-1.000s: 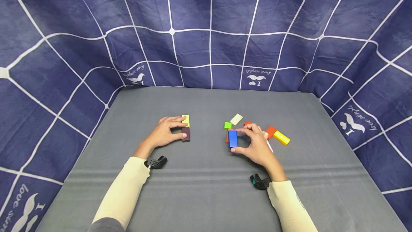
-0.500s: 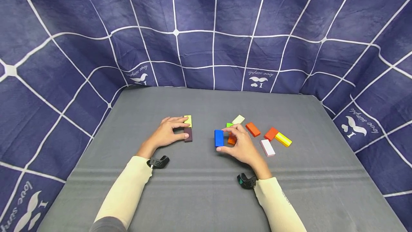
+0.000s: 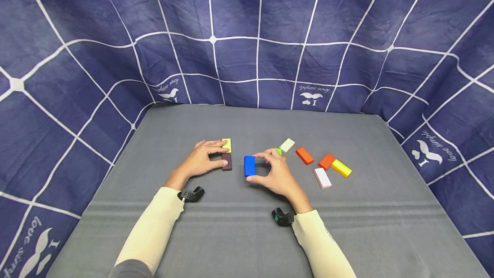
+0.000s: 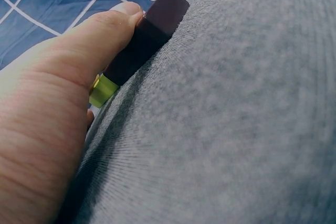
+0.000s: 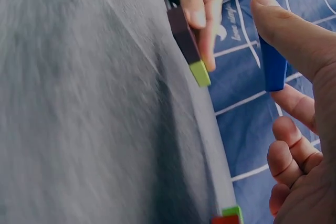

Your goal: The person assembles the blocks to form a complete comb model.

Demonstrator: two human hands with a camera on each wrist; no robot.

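Note:
Two blocks lie end to end under my left hand [image 3: 198, 160]: a dark brown one [image 3: 227, 162] nearer and a yellow-green one [image 3: 227, 145] beyond it. The left thumb rests on the dark block, and fingertips reach over the yellow-green one. In the left wrist view the thumb [image 4: 113, 30] lies along the dark block [image 4: 157, 19]. My right hand [image 3: 275, 177] pinches a blue block [image 3: 249, 166] between thumb and fingertip, a short way right of the pair. In the right wrist view this blue block [image 5: 274, 69] appears held off the cloth.
Loose blocks lie to the right: cream [image 3: 287, 145], orange [image 3: 305, 155], red [image 3: 326, 161], yellow [image 3: 341, 168] and white-pink [image 3: 322, 178]. A green block [image 3: 278, 152] is partly hidden behind the right hand. Grey cloth [image 3: 239, 235] covers the table, with a blue gridded curtain [image 3: 278, 59] around it.
My right hand has carried the blue block leftward, toward the dark and yellow-green pair, uncovering the orange and white-pink blocks. The left hand stays at the pair.

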